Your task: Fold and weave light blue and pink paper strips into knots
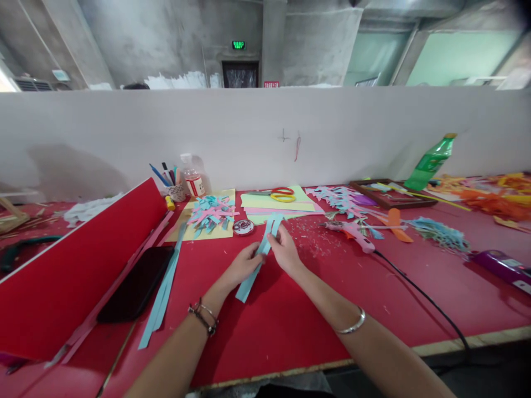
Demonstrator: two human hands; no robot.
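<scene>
Some light-blue paper (249,284) is pinched midway by my left hand (243,266) and near its far end by my right hand (286,253), probably for aligning, which next calls for steadiness.

The strip (249,283) is matt paper. Beyond it lie metal-bladed scissors (272,193); to its right, a smooth plastic gun (353,233) and a glossy plastic bottle (431,165); to its left, a smooth phone (136,284).

Pale blue on the held paper (250,283), red across the bench (265,337). Black for the phone (135,284), pink for the glue gun (352,230), red and yellow on the scissors' handles (286,200), green for the bottle (428,167).
</scene>
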